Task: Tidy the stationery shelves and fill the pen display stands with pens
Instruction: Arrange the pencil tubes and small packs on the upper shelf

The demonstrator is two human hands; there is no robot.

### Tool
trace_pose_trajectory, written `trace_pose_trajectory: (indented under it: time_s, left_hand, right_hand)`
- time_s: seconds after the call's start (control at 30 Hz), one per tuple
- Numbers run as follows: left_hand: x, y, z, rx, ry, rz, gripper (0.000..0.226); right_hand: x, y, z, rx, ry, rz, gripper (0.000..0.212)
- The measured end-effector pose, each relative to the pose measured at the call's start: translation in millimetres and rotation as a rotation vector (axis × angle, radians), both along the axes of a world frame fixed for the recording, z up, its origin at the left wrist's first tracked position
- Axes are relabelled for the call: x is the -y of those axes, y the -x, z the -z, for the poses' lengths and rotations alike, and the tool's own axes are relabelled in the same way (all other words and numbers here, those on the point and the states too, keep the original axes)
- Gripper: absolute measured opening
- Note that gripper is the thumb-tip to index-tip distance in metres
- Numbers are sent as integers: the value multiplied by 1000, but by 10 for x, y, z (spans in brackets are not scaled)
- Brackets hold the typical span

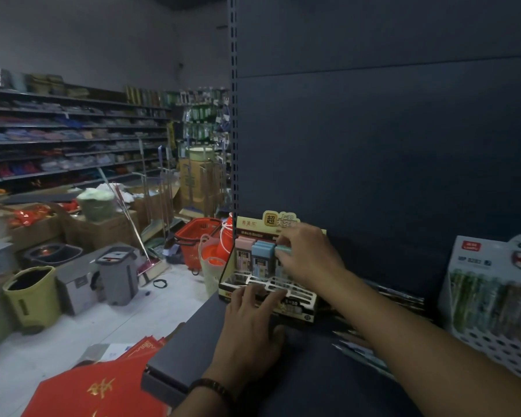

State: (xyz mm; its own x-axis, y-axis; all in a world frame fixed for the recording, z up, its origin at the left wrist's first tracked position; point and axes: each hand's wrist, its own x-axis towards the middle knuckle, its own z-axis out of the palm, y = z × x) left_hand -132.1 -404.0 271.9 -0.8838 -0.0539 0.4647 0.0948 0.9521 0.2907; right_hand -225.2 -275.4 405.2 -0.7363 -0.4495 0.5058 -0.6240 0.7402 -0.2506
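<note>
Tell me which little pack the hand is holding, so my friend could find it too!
On the dark shelf stands a cardboard display stand with a yellow header. Three small packs line up side by side at its back; the right hand pinches the rightmost one. That mint-green pack differs from its neighbours, the pink pack and the blue pack.

A red shopping basket is being kept on the floor, near a grey mop bucket and an olive bucket. Cardboard boxes are being stood behind them. Folded goods are being displayed on the wall shelves. Red printed sheets are being left lying below.
</note>
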Motion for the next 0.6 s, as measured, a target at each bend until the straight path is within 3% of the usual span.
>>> trace_pose_trajectory:
  time_s: [0.2, 0.4, 0.6]
  left_hand:
    - [5, -53, -42, -65, -9, 18, 60]
    - [-379, -220, -111, -255, 29, 72, 44]
    - [-1712, -577, -191, -197, -86, 476, 19]
  right_hand:
    - [-980, -465, 59, 79, 39, 90, 11]
    - [-2105, -1114, 279, 127, 111, 144, 5]
    - [-3184, -1683, 544, 144, 243, 282, 4]
